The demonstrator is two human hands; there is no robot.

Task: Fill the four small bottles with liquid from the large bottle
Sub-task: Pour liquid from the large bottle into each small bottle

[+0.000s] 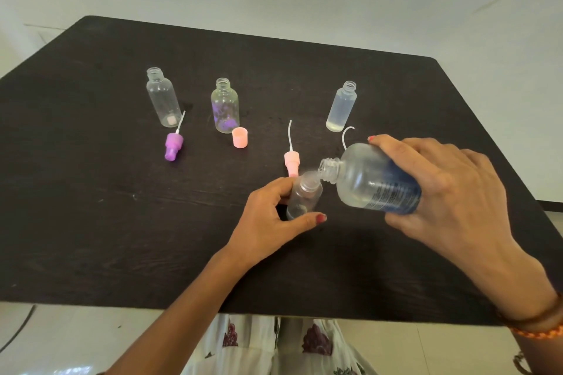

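Here the right hand (447, 192) wraps the large clear blue-labelled plastic bottle (374, 181), tipped so its mouth meets the neck of a small clear plastic bottle (304, 195) on the dark wooden table (91, 222). The left hand (271, 219) clasps that small bottle, likely to steady it. Three other small bottles stand uncapped behind, well apart.
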